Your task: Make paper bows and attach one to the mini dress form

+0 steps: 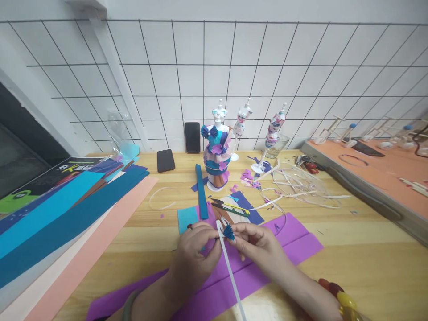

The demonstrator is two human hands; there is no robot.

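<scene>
My right hand point(256, 240) pinches a small pleated dark-blue paper fan point(229, 232) between thumb and fingers. Close beside it, my left hand point(197, 249) has its thumb and fingers closed at a narrow white strip point(230, 272), which hangs down toward the front edge. Both hands are over a purple paper sheet point(297, 236). Behind them lie yellow-handled scissors point(230, 208) on paper pieces. Farther back stands a small white mannequin point(219, 113) dressed in blue, pink and purple paper with a dark-blue bow point(209, 132).
Long coloured paper strips point(76, 200) cover the left side. Two phones point(166, 160) are at the back, one leaning on the wall. Two more mannequins point(276, 127), a glass point(279, 146), tangled white strips point(301, 185) and keys point(309, 164) are right of centre. An orange board point(377, 165) borders the right.
</scene>
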